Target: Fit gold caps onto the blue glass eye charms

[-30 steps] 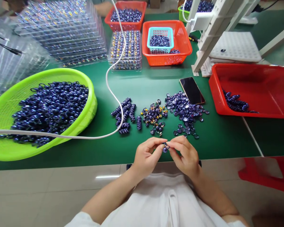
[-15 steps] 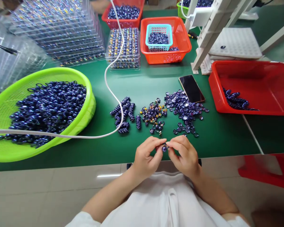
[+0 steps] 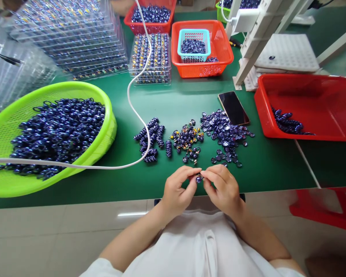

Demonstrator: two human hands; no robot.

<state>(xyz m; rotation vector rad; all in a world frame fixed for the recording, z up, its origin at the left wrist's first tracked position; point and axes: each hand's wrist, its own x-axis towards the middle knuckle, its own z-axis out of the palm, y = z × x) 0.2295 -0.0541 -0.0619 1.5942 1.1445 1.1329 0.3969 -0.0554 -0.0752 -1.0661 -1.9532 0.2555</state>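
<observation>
Both hands meet at the table's front edge over a small shiny dark-blue part [image 3: 198, 179] with a rounded end. My left hand [image 3: 179, 189] pinches it from the left, thumb and forefinger closed. From the other side, my right hand [image 3: 222, 187] grips it with closed fingertips, which hide some of it. Just beyond the hands lies a pile of small blue parts with yellow-orange bits [image 3: 187, 138]. To its left are coiled-looking stacks of dark-blue rings [image 3: 153, 134]; to its right, loose dark-blue discs [image 3: 226, 129] are spread out.
A green basket [image 3: 111, 127] of looped blue parts stands left, crossed by a white cable [image 3: 129, 92]. A phone [image 3: 233, 107] touches the discs. Behind are clear stacked trays [image 3: 75, 50] and an orange basket [image 3: 203, 71]. A red tray [image 3: 320, 100] and metal post [image 3: 256, 38] are right.
Both hands have shifted very slightly left with the small dark-blue part between their fingertips. The piles on the table look the same.
</observation>
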